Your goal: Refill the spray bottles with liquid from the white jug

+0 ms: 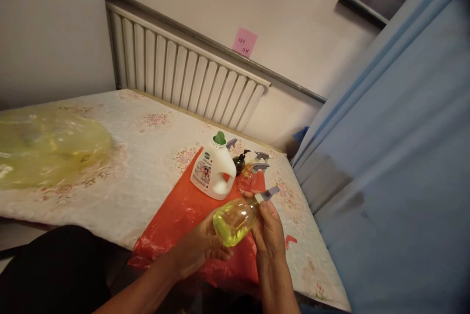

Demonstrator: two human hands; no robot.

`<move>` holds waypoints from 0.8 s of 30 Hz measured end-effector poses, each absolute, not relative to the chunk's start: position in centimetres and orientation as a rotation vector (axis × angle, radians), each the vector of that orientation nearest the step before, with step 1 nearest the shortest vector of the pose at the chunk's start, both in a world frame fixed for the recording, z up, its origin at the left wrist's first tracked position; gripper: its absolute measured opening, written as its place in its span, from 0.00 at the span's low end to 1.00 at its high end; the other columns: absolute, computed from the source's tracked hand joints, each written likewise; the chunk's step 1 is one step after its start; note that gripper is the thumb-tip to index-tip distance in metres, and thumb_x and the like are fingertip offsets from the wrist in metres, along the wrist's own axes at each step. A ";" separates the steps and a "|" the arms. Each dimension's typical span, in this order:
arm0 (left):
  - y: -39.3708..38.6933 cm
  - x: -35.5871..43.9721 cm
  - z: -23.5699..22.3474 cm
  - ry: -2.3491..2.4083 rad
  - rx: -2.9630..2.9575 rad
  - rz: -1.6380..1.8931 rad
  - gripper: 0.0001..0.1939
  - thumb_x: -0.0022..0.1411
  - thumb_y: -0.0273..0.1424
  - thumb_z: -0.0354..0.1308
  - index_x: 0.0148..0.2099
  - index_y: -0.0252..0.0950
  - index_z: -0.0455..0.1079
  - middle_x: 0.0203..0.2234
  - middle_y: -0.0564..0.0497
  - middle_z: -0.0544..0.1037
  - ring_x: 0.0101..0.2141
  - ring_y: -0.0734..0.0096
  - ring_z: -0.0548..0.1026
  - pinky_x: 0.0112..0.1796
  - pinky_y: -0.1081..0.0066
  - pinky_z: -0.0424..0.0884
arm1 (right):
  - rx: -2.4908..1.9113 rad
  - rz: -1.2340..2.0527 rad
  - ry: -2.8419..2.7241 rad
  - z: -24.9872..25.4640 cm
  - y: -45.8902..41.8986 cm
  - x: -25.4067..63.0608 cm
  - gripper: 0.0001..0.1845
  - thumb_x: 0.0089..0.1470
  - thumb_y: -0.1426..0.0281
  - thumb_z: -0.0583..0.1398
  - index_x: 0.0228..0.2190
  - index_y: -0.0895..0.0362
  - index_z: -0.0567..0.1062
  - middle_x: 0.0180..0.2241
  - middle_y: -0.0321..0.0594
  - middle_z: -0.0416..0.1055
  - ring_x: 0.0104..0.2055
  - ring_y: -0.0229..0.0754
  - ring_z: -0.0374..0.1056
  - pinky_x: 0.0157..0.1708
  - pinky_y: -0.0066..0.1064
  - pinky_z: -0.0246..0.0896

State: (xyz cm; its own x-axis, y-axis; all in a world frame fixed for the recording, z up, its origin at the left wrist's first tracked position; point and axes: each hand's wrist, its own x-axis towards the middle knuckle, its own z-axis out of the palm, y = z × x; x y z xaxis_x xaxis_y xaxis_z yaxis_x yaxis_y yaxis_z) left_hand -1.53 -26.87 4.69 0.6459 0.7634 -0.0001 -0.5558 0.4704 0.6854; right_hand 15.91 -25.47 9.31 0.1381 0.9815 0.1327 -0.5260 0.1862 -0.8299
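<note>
Between my hands is a clear spray bottle (235, 221) with yellow-green liquid in its lower part, tilted so that its grey trigger head points up and right. My left hand (205, 243) cups the base end from the left. Around the neck, just under the trigger head, are the fingers of my right hand (267, 221). A white jug (213, 169) with a handle and a green piece in its mouth stands on the red plastic sheet (183, 211) beyond my hands. Behind it are a dark pump bottle (239, 163) and clear bottles with grey trigger heads (260, 167).
The red plastic lies on a flower-patterned cover (135, 147). A large yellow plastic bag (51, 150) rests at the left. A radiator (183, 69) runs along the wall behind, and a blue curtain (385, 133) hangs at the right. A small red scrap (290, 240) lies near my right wrist.
</note>
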 end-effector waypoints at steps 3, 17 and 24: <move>-26.8 -1.6 5.0 0.308 0.706 0.849 0.33 0.56 0.35 0.68 0.62 0.42 0.62 0.47 0.45 0.76 0.32 0.70 0.78 0.34 0.70 0.76 | -0.710 1.236 -0.796 9.4 -25.4 15.8 0.15 0.48 0.63 0.69 0.38 0.57 0.79 0.39 0.44 0.80 0.40 0.47 0.75 0.45 0.39 0.68; -26.3 -2.1 4.8 0.337 0.701 0.922 0.26 0.65 0.36 0.57 0.64 0.40 0.61 0.61 0.41 0.68 0.57 0.50 0.70 0.50 0.57 0.72 | -0.765 1.224 -0.760 9.0 -25.7 15.2 0.15 0.47 0.62 0.69 0.37 0.57 0.80 0.38 0.43 0.80 0.38 0.45 0.75 0.46 0.39 0.68; -26.4 -1.6 5.4 0.301 0.742 0.994 0.33 0.58 0.32 0.66 0.64 0.38 0.62 0.61 0.42 0.67 0.61 0.49 0.64 0.60 0.55 0.60 | -0.755 1.216 -0.731 9.1 -25.7 14.8 0.16 0.46 0.62 0.70 0.37 0.57 0.80 0.38 0.43 0.80 0.40 0.46 0.75 0.46 0.39 0.68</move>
